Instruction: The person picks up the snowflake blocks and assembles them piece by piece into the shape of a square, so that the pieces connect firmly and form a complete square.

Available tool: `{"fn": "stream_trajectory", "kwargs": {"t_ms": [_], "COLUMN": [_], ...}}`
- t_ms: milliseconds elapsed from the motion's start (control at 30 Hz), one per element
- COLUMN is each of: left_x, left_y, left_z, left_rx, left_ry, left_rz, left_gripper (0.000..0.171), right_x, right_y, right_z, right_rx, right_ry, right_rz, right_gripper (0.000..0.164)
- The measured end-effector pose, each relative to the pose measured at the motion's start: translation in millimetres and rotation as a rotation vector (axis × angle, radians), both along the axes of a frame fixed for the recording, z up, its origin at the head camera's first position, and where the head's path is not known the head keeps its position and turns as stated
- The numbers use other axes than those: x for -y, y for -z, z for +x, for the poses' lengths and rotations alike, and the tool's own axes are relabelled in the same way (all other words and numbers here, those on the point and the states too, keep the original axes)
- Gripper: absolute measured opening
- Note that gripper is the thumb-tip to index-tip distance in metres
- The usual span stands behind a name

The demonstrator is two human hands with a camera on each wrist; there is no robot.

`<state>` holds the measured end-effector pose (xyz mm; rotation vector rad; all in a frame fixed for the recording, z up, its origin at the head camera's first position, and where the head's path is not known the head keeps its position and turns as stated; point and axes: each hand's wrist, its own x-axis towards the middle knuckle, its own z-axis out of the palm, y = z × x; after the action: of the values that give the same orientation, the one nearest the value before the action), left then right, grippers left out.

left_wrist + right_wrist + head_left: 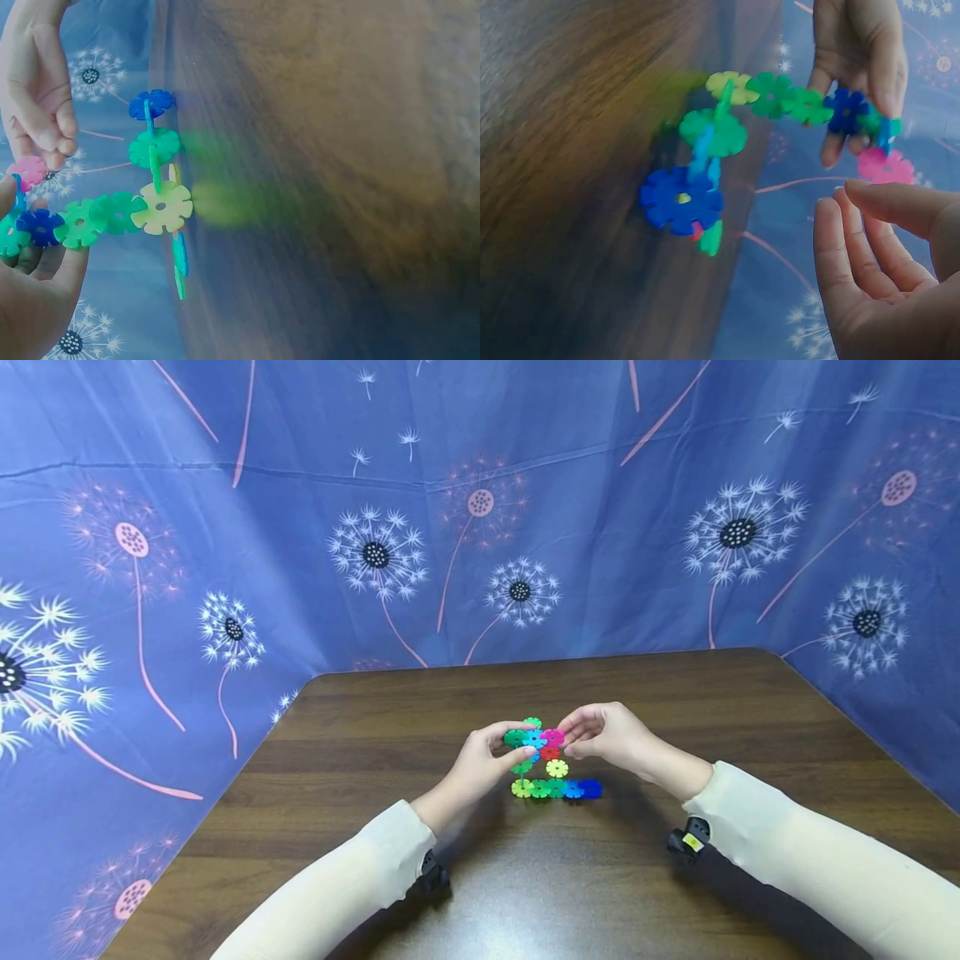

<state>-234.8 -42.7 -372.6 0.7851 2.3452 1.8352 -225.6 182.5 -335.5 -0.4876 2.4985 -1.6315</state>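
Interlocking plastic flower discs form a structure on the table, with a bottom row that runs from a yellow disc [522,788] to a dark blue disc [592,789]. A column of green discs [81,223] rises from the yellow end. My left hand [480,760] grips the top of this column, thumb on one side and fingers on the other, around a blue disc [847,111]. A pink disc [886,166] sticks out sideways at the top. My right hand [611,739] is beside the pink disc, fingers loosely bent, fingertips right at its edge and nothing between them in the right wrist view.
The brown wooden table [360,727] extends around the structure. A blue dandelion-print cloth [450,568] hangs behind the far edge. Black wrist cameras are strapped at both light sleeves [795,835].
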Motion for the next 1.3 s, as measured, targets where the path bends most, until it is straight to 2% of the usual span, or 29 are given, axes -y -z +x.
{"fn": "stream_trajectory", "kwargs": {"t_ms": [167, 333, 633, 933, 1100, 1300], "left_x": [1, 1, 2, 3, 4, 4], "left_y": [0.0, 1.0, 3.0, 4.7, 6.6, 5.2], "left_z": [0.4, 0.9, 1.1, 3.4, 5.3, 4.4], "left_rx": [0.002, 0.015, 0.016, 0.03, 0.052, 0.054], "left_ry": [0.009, 0.011, 0.033, 0.042, 0.041, 0.036], "left_rz": [0.006, 0.018, 0.051, 0.067, 0.074, 0.079], "left_gripper": [0.037, 0.036, 0.035, 0.035, 0.036, 0.037], "right_x": [-2, 0, 8, 20, 24, 24], "right_y": [7.3, 19.2, 37.2, 45.2, 49.3, 49.1], "right_z": [-8.2, -17.6, -32.5, -49.7, -52.8, -50.2], "right_rx": [0.056, 0.063, 0.147, 0.166, 0.152, 0.129], "right_ry": [0.038, 0.063, 0.153, 0.254, 0.269, 0.272], "right_rz": [0.006, 0.019, 0.081, 0.186, 0.238, 0.349], "right_gripper": [0.027, 0.026, 0.029, 0.031, 0.031, 0.049]}}
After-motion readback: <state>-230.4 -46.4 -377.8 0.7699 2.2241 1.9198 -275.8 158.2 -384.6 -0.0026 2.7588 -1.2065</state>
